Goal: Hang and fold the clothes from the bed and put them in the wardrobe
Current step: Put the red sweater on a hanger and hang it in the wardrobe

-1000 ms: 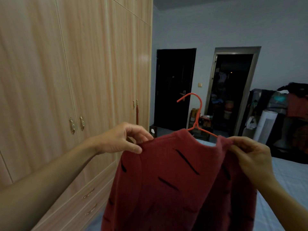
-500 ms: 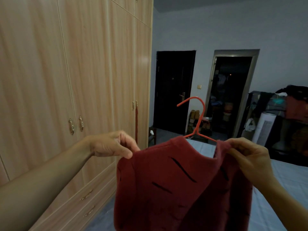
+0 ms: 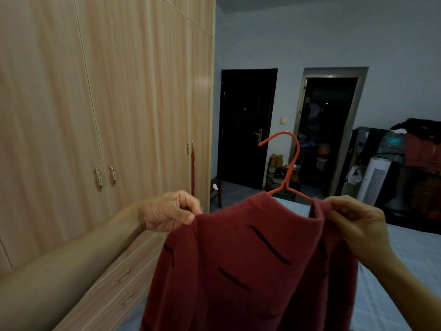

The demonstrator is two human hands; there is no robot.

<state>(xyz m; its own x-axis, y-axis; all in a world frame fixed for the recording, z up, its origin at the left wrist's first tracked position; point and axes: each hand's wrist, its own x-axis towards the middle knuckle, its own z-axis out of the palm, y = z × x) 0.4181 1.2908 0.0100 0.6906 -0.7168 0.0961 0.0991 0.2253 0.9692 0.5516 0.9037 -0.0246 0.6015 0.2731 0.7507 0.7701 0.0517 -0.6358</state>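
Observation:
A dark red sweater (image 3: 248, 263) with short black dashes hangs in front of me on an orange hanger (image 3: 290, 168), whose hook sticks up out of the neck. My left hand (image 3: 167, 211) pinches the sweater's left shoulder. My right hand (image 3: 358, 220) pinches the right side of the collar. The wooden wardrobe (image 3: 119, 103) stands shut on the left, its paired door handles (image 3: 105, 176) just beyond my left hand. The bed (image 3: 410, 254) with a pale blue sheet lies at the lower right, behind the sweater.
Drawers (image 3: 124, 283) run along the wardrobe's base. A dark shut door (image 3: 245, 127) and an open doorway (image 3: 327, 130) are at the far wall. A rack piled with clothes (image 3: 415, 158) and a white appliance (image 3: 374, 180) stand at the right.
The sweater and hanger stay held between both hands. My left hand has shifted its pinch on the shoulder, and the sweater has dropped a little in view.

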